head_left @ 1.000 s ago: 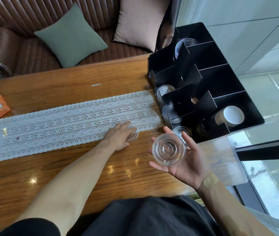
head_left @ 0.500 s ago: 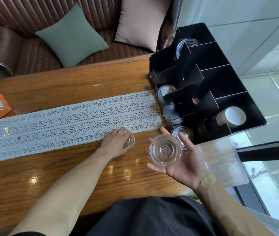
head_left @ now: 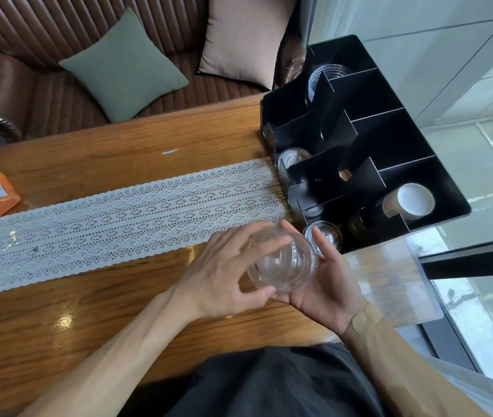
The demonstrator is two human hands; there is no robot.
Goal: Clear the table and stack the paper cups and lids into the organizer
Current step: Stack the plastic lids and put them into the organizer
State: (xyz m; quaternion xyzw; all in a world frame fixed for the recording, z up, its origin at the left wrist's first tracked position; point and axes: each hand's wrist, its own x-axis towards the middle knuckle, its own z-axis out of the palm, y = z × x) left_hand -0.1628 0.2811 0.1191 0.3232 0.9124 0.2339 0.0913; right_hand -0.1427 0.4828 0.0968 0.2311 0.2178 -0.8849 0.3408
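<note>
Clear plastic dome lids [head_left: 284, 263] are being cradled in the upturned right hand [head_left: 326, 284], just above the counter [head_left: 118, 311] near its right edge, while the left hand [head_left: 224, 272] is being closed over them from the other side, fingers curled on the rim. Both hands are thus being clamped on the same small stack, apparently to nest one lid onto another. The step in hand is judged to be gathering lids; next, the stack is probably to be carried to the black organizer [head_left: 437, 176] at the counter's right end, where a lid compartment [head_left: 325, 234] is lying just beside the fingers. Paper cups [head_left: 410, 203] are already being stored there. Open room is being left over the lace runner [head_left: 103, 218]; the counter's right edge is close.
</note>
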